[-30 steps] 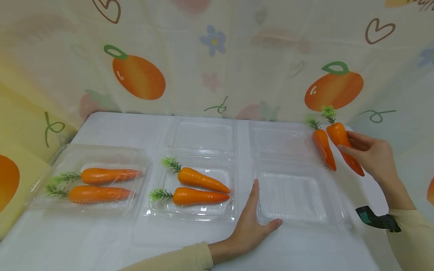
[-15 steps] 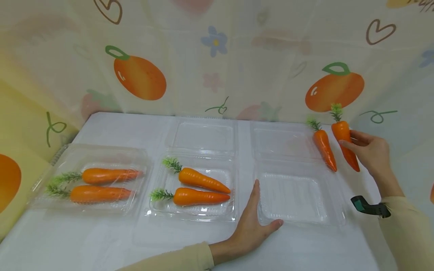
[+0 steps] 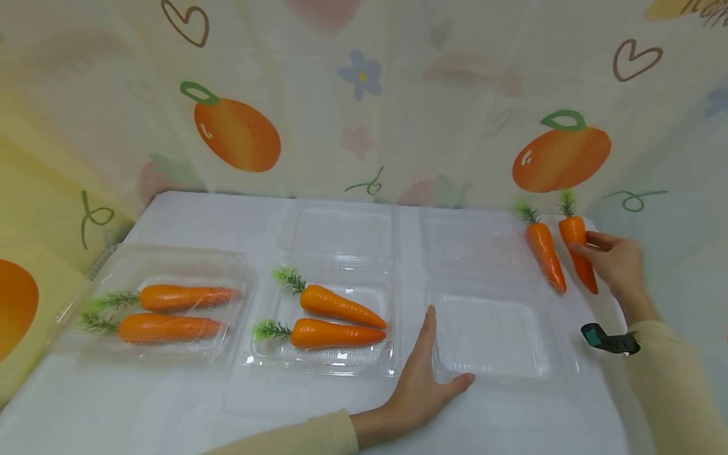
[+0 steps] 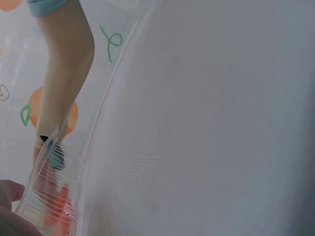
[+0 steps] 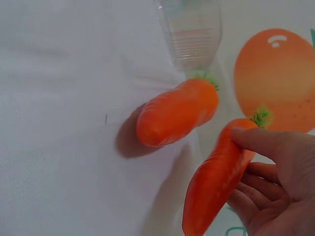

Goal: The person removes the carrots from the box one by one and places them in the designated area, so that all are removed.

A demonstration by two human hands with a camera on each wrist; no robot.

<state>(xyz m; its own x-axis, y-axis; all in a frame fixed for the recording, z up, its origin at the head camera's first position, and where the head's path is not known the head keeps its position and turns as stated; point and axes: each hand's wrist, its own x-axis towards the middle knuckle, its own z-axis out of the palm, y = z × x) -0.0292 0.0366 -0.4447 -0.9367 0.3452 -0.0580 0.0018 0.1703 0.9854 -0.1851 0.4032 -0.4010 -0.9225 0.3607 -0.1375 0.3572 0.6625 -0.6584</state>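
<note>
My right hand (image 3: pixel 617 262) pinches an orange toy carrot (image 3: pixel 578 253) with a green leafy top at the table's right edge. In the right wrist view the thumb lies along that carrot (image 5: pixel 216 172), and its shadow falls to one side. Another carrot (image 3: pixel 545 253) lies just to its left, apart from it. My left hand (image 3: pixel 418 385) rests at the near left corner of an open clear plastic box (image 3: pixel 495 335), thumb spread and fingers straight. In the left wrist view the box's ribbed wall (image 4: pixel 39 191) shows beside part of that hand (image 4: pixel 12 206).
A second open clear box (image 3: pixel 318 363) holds two carrots, its lid (image 3: pixel 341 230) laid back. At the far left a closed clear box (image 3: pixel 188 259) has two carrots inside. A patterned curtain (image 3: pixel 426 114) hangs behind the white table (image 3: pixel 284 417).
The held carrot has turned, its leafy top shifting right and its tip left, so it lies nearly parallel to its neighbour. My right wrist has moved left. My left hand has stayed put.
</note>
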